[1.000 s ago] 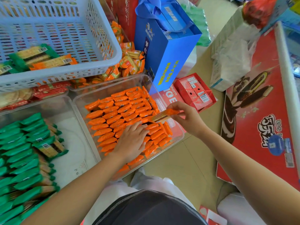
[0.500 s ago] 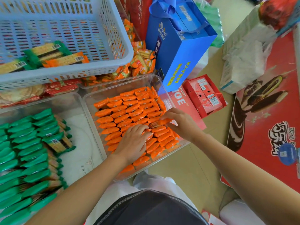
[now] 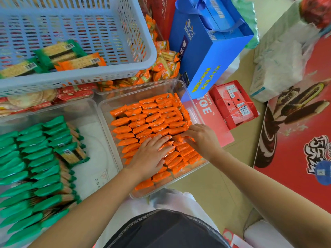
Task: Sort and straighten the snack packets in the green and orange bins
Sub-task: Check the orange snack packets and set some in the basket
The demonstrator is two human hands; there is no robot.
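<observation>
Rows of orange snack packets (image 3: pixel 143 120) fill a clear bin (image 3: pixel 187 94) in the middle. My left hand (image 3: pixel 152 155) lies flat on the packets near the bin's front, fingers straight. To its right, my right hand (image 3: pixel 203 140) presses its fingertips on one orange packet (image 3: pixel 178 137) lying in the row at the bin's right side. A second clear bin (image 3: pixel 59 109) on the left holds rows of green snack packets (image 3: pixel 34 158). One green packet (image 3: pixel 71 154) lies face up across them.
A blue plastic basket (image 3: pixel 136 68) sits behind the bins, with a few green and orange packets (image 3: pixel 78 62) inside. A blue gift bag (image 3: pixel 211 56), a red box (image 3: pixel 232 106) and a red freezer lid (image 3: pixel 300 140) stand to the right.
My right hand brought an orange packet down from above the bin's right edge into the row and now presses on it. My left hand stayed flat on the orange packets.
</observation>
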